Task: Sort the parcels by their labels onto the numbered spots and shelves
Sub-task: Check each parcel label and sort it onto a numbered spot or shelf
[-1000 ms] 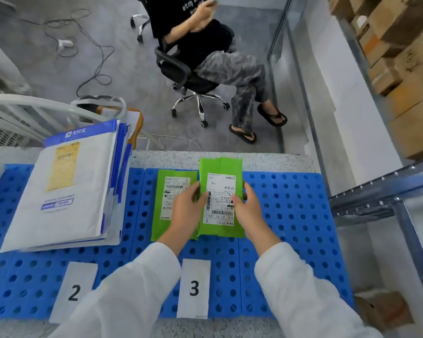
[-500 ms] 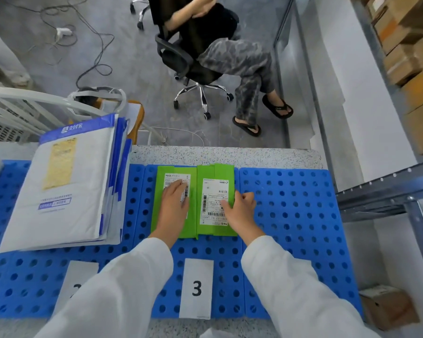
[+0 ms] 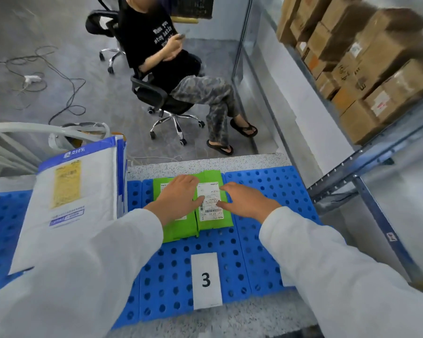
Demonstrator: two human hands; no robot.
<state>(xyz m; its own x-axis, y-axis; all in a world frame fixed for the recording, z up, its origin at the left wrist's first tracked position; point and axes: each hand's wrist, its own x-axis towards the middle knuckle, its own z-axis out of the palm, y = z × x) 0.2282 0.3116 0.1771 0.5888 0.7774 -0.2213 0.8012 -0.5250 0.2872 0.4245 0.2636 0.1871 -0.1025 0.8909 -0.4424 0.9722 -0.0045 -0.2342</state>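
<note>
Two green parcels lie flat, side by side and touching, on the blue perforated mat (image 3: pixel 274 191) that covers the worktop, above the white card marked 3 (image 3: pixel 206 280). Each has its long axis running away from the person, toward the far edge. The right green parcel (image 3: pixel 211 222) shows its white label face up, barcode at the near end; the print is too small to read. The left green parcel (image 3: pixel 178 231) is mostly hidden under the left hand (image 3: pixel 178 198), which lies palm down on it with fingers spread and flat, gripping nothing; its label is almost wholly covered. The right hand (image 3: pixel 247 201) rests open at the right parcel's right edge, fingers loosely extended, thumb touching the label; it pinches nothing. White sleeves hide the mat's near corners. To the left, a stack of white-and-blue mailers (image 3: pixel 71 203) lies tilted, its lower end cut off by the left sleeve.
</note>
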